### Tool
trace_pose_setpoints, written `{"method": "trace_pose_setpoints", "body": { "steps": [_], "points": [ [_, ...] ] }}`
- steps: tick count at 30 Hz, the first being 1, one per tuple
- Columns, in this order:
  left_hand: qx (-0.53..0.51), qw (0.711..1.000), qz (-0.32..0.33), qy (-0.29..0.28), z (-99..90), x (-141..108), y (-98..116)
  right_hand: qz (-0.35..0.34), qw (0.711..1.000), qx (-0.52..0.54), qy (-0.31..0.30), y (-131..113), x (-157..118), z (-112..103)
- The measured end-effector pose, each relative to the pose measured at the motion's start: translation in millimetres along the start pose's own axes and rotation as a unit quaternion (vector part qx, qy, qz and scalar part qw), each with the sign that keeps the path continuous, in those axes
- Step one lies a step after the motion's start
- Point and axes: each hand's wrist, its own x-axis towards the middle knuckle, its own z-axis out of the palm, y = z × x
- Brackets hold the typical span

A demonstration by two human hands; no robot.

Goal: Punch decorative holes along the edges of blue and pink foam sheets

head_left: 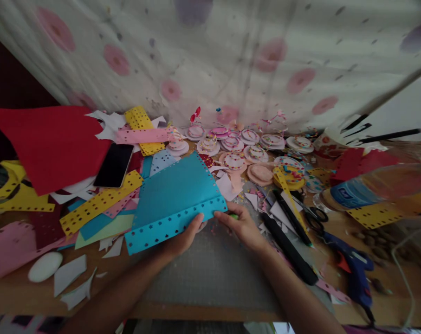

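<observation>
My left hand (189, 234) grips the lower edge of a turquoise paper sheet (171, 185), thumb on top and fingers underneath. The sheet's near edge is folded up into a strip, with rows of small flower-shaped holes along it; more holes run along its right and far-left edges. At the sheet's right corner, my right hand (243, 225) is closed, its thumb tip close to the paper edge. A small green object (234, 216) shows between its fingers; most of it is hidden, so its kind is unclear. Beneath both hands lies a grey cutting mat (210, 278).
Small decorated paper hats (233, 161) crowd the back. Left are a phone (113, 165), red sheet (57, 144), yellow punched strips (102, 202) and a white oval (45, 266). Right are scissors (316, 218), a blue glue gun (356, 269), a black cutter-like tool (288, 250) and a bottle (373, 188).
</observation>
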Motion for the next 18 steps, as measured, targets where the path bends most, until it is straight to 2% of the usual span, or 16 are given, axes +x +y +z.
{"method": "trace_pose_setpoints", "body": {
  "steps": [2,6,8,10,14,18],
  "points": [
    [-0.009,0.997,0.006,-0.076,-0.9,0.5,3.0,-0.007,0.999,0.044,0.014,1.8,1.7,-2.0],
    [-0.037,0.995,0.008,-0.089,0.9,2.1,8.9,0.019,0.975,0.215,-0.046,0.2,4.7,-2.2],
    [-0.052,0.996,0.003,-0.071,2.9,2.9,9.4,0.030,0.964,0.250,-0.088,-1.9,4.2,1.4],
    [-0.062,0.997,-0.004,-0.043,4.4,3.8,8.2,0.024,0.967,0.232,-0.101,-2.5,3.0,5.6],
    [-0.050,0.998,-0.005,0.032,5.2,4.2,5.9,0.012,0.981,0.185,-0.057,2.5,3.3,11.6],
    [0.025,0.990,0.035,0.133,6.1,2.6,10.8,0.015,0.981,0.194,-0.021,7.8,6.5,14.4]
  ]
}}
